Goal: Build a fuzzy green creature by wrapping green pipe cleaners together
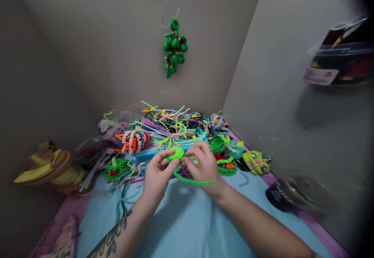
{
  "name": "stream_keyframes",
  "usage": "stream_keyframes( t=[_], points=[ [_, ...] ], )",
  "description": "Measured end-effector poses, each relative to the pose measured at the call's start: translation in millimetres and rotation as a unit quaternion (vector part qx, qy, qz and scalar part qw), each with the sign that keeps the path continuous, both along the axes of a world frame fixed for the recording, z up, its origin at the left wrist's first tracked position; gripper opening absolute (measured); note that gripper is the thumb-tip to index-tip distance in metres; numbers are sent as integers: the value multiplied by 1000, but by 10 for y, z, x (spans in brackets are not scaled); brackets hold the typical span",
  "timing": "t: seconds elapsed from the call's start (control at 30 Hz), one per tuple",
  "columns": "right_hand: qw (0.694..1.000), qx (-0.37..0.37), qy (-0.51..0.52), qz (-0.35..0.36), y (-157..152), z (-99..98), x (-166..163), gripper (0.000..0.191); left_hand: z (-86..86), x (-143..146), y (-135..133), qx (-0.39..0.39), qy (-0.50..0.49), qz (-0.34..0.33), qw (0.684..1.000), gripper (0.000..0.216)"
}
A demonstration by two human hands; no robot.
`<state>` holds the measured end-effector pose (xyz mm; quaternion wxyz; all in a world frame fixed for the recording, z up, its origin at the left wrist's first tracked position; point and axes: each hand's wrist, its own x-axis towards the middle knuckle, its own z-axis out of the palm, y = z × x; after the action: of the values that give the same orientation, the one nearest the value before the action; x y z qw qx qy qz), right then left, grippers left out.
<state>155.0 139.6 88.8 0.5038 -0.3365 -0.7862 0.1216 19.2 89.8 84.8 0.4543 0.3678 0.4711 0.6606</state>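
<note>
My left hand and my right hand meet over the light blue cloth. Both pinch a bright green pipe-cleaner coil, a small round disc of wound stem. Its loose green tail curls down under my right hand and out to the right. Fingers of both hands are closed on the coil. Just behind lies a heap of loose coloured pipe cleaners.
Finished pipe-cleaner figures lie around: a striped orange-and-white one, a green one, a yellow-purple one. A green and red ornament hangs on the grey wall. Dark containers stand right, a brown-yellow object left.
</note>
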Motion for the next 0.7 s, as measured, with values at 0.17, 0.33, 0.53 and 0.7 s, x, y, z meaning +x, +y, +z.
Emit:
stream_keyframes(
  t=[0.17, 0.33, 0.53, 0.7],
  points=[
    [999, 17, -8, 27, -17, -60, -30, 6, -73, -8, 28, 2, 34, 49, 998, 32],
    [988, 40, -8, 148, -151, -61, -84, 15, -76, -4, 17, 7, 51, 73, 996, 30],
    [979, 29, -2, 203, -273, -2, -96, 14, -81, 42, -27, 26, 95, 90, 991, 28],
    [935, 120, 29, 334, -433, 179, 76, 22, -138, -57, 31, 42, 145, 128, 980, 27]
  ],
)
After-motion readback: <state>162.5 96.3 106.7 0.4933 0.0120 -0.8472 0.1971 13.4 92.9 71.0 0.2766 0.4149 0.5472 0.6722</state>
